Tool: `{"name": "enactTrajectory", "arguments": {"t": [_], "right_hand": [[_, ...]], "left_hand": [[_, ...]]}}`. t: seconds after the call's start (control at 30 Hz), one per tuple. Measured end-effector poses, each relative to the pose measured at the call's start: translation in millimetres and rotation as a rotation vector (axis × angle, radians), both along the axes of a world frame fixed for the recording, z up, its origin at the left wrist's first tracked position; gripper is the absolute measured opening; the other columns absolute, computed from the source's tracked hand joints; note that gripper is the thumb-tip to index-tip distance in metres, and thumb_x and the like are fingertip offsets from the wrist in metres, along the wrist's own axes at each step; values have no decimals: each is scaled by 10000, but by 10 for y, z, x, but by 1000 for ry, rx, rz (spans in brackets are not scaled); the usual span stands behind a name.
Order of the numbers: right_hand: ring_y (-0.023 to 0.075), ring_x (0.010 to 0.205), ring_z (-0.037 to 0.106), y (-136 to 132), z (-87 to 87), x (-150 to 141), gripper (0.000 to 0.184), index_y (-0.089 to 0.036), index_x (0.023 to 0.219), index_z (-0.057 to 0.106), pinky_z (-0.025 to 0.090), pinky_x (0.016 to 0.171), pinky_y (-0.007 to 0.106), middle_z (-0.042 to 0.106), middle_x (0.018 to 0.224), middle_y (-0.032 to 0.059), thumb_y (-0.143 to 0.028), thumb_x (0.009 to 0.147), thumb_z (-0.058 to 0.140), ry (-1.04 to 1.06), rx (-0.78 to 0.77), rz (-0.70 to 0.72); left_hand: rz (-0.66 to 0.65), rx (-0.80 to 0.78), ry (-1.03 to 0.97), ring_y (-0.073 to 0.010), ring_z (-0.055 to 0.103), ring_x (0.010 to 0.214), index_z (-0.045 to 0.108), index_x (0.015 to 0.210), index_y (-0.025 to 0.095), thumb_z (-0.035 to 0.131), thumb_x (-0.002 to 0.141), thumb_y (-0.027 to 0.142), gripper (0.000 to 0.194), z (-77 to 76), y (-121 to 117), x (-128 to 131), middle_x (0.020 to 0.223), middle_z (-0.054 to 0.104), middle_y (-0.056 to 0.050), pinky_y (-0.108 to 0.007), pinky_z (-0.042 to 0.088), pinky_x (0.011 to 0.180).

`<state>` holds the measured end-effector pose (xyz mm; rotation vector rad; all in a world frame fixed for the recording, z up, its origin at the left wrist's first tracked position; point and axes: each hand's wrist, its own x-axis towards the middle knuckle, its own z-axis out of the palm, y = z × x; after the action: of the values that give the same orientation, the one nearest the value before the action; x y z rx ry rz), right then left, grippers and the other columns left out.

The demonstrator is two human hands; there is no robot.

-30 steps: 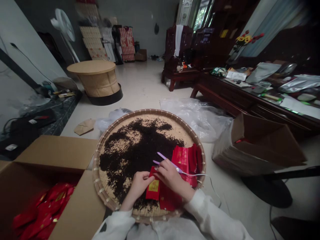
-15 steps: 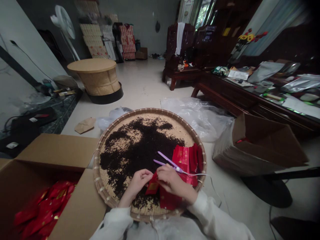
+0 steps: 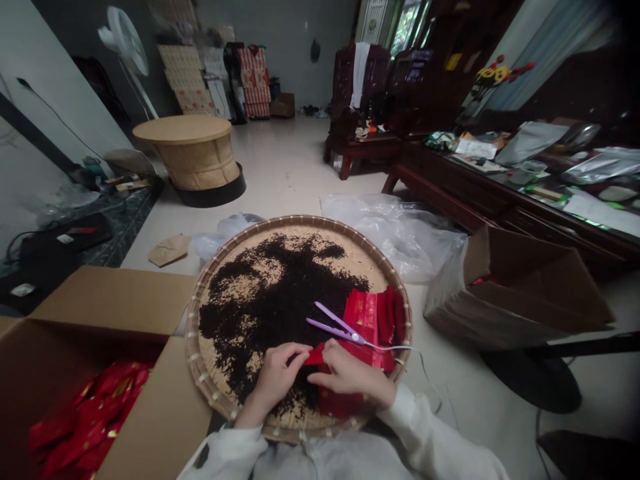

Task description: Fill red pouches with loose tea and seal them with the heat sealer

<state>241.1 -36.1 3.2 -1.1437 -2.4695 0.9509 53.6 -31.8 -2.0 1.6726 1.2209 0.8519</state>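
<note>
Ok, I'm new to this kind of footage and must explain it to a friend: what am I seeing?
There's no machine, only someone's two bare hands, seen by a camera worn on their head, looking forward and down. The left hand pinches a red packet; the right hand is at its other side, its exact grip unclear. Below is a round woven tray bearing dark loose bits, a purple tong-like tool with a cord, and more red packets.
</note>
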Motion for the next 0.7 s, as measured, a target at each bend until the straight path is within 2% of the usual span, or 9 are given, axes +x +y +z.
{"name": "enactTrajectory", "arguments": {"t": [0.07, 0.13, 0.23, 0.3, 0.37, 0.53, 0.7], "right_hand": [[150, 643, 485, -8, -52, -20, 242, -177, 759, 628, 416, 634, 258, 547, 629, -8, -329, 915, 521, -45, -67, 2], [161, 688, 503, -15, -104, -44, 262, -181, 778, 628, 442, 657, 270, 555, 650, -3, -313, 940, 469, -63, -92, -18], [174, 795, 545, -14, -128, -74, 221, -197, 830, 629, 461, 857, 371, 598, 702, -6, -288, 944, 464, -17, -89, 35], [162, 803, 577, 0, -104, -81, 205, -202, 871, 633, 385, 1000, 456, 615, 706, -21, -274, 949, 458, 24, -110, 110], [145, 752, 594, 25, -66, -78, 225, -202, 862, 637, 301, 1073, 507, 602, 655, -43, -266, 956, 443, 39, -125, 168], [120, 636, 580, 111, 27, -65, 300, -196, 746, 619, 295, 1098, 487, 514, 531, -76, -210, 962, 411, 18, -73, 273], [130, 652, 589, 232, 151, -105, 300, -192, 710, 610, 298, 1102, 463, 483, 522, -70, -229, 954, 440, -18, -36, 302]], "left_hand": [[-83, -10, 23, -221, 706, 814, 751, 798, 226, 573, 816, 261, 182, 28, 13, 8, 860, 778, -56, -276, 495, 764], [-136, -60, 53, -217, 705, 800, 748, 806, 220, 565, 824, 274, 191, 57, 41, 2, 853, 776, -55, -263, 491, 742], [-177, -155, 66, -215, 700, 856, 722, 938, 220, 562, 827, 291, 208, 77, 75, -25, 923, 768, -53, -249, 487, 757], [-195, -191, 73, -221, 687, 930, 684, 1057, 231, 581, 810, 285, 273, 63, 80, -46, 1004, 754, -54, -252, 478, 798], [-222, -205, 90, -226, 677, 955, 666, 1105, 243, 591, 801, 283, 316, 29, 76, -62, 1039, 746, -51, -260, 468, 817], [-297, -280, -21, -212, 666, 885, 674, 1118, 209, 547, 843, 366, 341, -88, 76, -70, 943, 754, -43, -258, 472, 779], [-230, -282, -157, -238, 645, 966, 699, 1076, 176, 573, 819, 427, 380, -176, 115, -57, 1030, 738, -73, -295, 459, 871]]}}
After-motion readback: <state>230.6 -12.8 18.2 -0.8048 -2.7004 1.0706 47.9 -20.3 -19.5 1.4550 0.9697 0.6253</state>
